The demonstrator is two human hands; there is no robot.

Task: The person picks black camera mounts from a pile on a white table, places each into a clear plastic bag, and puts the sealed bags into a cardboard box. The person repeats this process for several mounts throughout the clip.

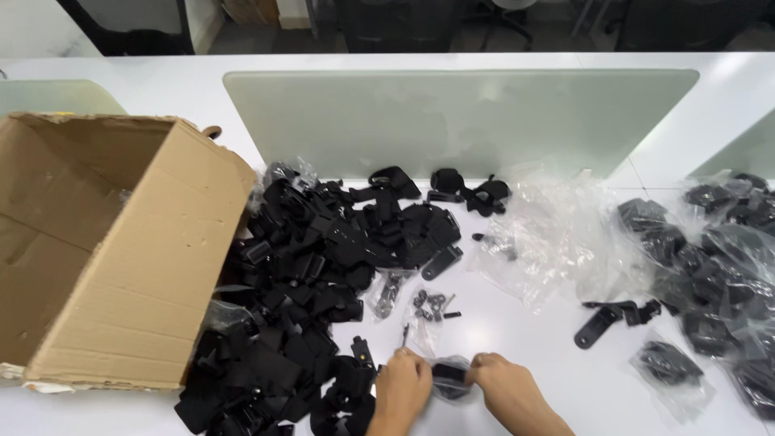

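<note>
Both my hands meet at the bottom centre of the white table (525,339). My left hand (401,387) and my right hand (499,379) together grip a small clear plastic bag with a black part inside (450,377), one hand at each end. Just left of my left hand lies a large heap of black straps and mounts (315,274). Small clear bags of screws (424,307) lie just above my hands.
An open cardboard box (113,250) lies tipped at the left. Empty clear bags (549,234) are piled centre right. Bagged black parts (718,274) fill the right side. A loose black bracket (601,319) lies right of my hands. A frosted divider panel (452,113) stands behind.
</note>
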